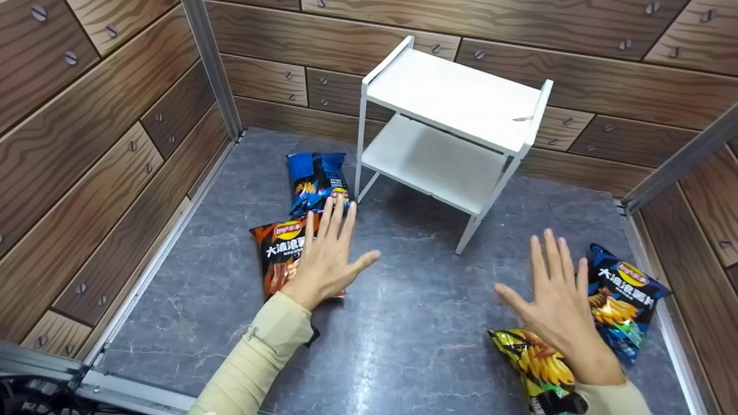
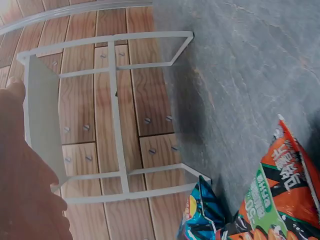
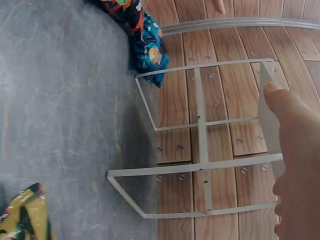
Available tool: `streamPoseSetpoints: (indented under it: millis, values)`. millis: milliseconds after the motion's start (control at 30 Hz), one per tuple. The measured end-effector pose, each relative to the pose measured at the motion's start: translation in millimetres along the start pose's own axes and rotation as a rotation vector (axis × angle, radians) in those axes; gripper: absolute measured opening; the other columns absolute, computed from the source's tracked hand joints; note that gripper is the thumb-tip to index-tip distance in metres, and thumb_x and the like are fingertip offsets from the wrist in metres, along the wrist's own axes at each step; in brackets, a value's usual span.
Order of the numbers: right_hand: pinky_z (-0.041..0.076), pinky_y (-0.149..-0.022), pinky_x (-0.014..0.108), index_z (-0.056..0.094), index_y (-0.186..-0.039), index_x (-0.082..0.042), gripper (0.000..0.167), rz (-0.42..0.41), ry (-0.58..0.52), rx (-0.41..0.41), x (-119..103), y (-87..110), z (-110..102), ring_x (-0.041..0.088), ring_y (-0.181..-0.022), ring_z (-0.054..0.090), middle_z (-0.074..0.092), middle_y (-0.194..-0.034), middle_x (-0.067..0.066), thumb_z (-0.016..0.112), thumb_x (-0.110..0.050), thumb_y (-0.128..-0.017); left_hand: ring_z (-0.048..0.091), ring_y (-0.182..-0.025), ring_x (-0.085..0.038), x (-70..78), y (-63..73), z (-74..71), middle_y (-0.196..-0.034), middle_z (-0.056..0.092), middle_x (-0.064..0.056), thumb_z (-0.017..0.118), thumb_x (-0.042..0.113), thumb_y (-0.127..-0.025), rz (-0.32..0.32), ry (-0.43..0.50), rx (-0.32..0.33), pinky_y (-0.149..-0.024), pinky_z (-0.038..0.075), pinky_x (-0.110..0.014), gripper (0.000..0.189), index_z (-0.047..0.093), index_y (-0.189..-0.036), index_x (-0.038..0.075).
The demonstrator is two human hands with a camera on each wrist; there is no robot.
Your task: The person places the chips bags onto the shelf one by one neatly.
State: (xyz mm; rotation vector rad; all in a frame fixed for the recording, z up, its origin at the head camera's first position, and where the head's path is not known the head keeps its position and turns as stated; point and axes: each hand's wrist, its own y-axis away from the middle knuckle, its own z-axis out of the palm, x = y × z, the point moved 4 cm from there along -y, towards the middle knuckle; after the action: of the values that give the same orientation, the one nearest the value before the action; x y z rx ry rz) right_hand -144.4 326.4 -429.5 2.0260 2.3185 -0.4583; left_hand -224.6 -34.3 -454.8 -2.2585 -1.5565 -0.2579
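Note:
In the head view my left hand (image 1: 328, 253) is held out flat with its fingers spread, holding nothing. It overlaps an orange-brown chip bag (image 1: 277, 253) and the lower edge of a blue chip bag (image 1: 314, 173). My right hand (image 1: 556, 305) is likewise spread and holds nothing. Under its wrist lies a yellow chip bag (image 1: 539, 363), partly covered by the forearm. Just right of that hand a dark blue chip bag (image 1: 625, 305) lies by the wall. Beyond both hands stands a white two-shelf rack (image 1: 455, 98).
Plank-patterned walls (image 1: 346, 34) with metal posts (image 1: 216, 69) enclose the grey marbled floor (image 1: 415, 323). The rack's lower shelf (image 1: 432, 161) sits above the floor on thin legs. A metal rail (image 1: 138, 392) runs along the near left edge.

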Motion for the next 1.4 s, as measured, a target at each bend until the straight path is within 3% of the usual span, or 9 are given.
streamPoseSetpoints:
  millis: [133,367,700,1033,1267,1400]
  values:
    - [-0.02,-0.12,0.055,0.001,-0.16,-0.009,0.099,-0.024,-0.003,0.035,-5.0,-12.7,-11.7,0.034,-0.154,-0.01,-0.01,-0.167,0.008,0.054,-0.059,-0.093,-0.005,-0.156,-0.027,-2.3,-12.9,-4.6,-0.167,-0.009,-0.006,0.029,0.075,-0.094,-0.036,0.082,0.01,-0.125,-0.005,-0.055,0.095,-0.001,-0.16,0.014]
    - [-0.016,-0.122,0.052,0.004,-0.16,-0.011,0.092,-0.067,-0.024,0.112,-17.4,-39.7,-38.0,0.033,-0.155,-0.004,-0.006,-0.168,0.007,0.051,-0.056,-0.096,0.007,-0.156,-0.028,-4.4,-41.8,-23.8,-0.167,0.01,-0.01,0.028,0.059,-0.103,-0.1,0.304,0.12,-0.127,0.003,-0.046,0.079,0.011,-0.159,0.007]
    - [-0.006,-0.125,0.053,0.013,-0.159,-0.009,0.082,-0.105,-0.031,0.174,-30.9,-79.6,-64.3,0.034,-0.155,0.005,0.003,-0.168,0.009,0.046,-0.053,-0.099,0.036,-0.144,-0.029,-10.3,-81.4,-48.7,-0.155,0.038,-0.017,0.038,0.042,-0.105,-0.108,0.482,0.282,-0.12,0.031,-0.045,0.064,0.026,-0.157,0.006]
    - [0.005,-0.125,0.056,0.024,-0.155,-0.001,0.073,-0.116,-0.018,0.223,-41.3,-120.9,-85.9,0.039,-0.152,0.016,0.017,-0.165,0.017,0.042,-0.048,-0.102,0.044,-0.138,-0.027,-1.7,-127.9,-62.1,-0.15,0.042,-0.013,0.037,0.037,-0.106,-0.159,0.582,0.269,-0.117,0.036,-0.039,0.059,0.027,-0.156,0.008]
    - [0.009,-0.125,0.057,0.027,-0.153,0.003,0.07,-0.084,-0.012,0.224,-42.7,-141.1,-96.5,0.041,-0.15,0.02,0.02,-0.163,0.02,0.041,-0.044,-0.104,0.034,-0.146,-0.023,2.1,-157.3,-77.1,-0.157,0.035,-0.009,0.038,0.044,-0.104,-0.203,0.586,0.216,-0.122,0.029,-0.036,0.065,0.021,-0.158,0.012]
    - [0.01,-0.124,0.057,0.027,-0.153,0.005,0.068,-0.067,-0.003,0.202,-44.1,-154.7,-97.0,0.041,-0.15,0.021,0.022,-0.162,0.022,0.041,-0.041,-0.104,0.029,-0.149,-0.024,-2.2,-171.4,-84.2,-0.161,0.03,-0.01,0.037,0.044,-0.104,-0.244,0.598,0.226,-0.123,0.025,-0.034,0.065,0.02,-0.159,0.012]
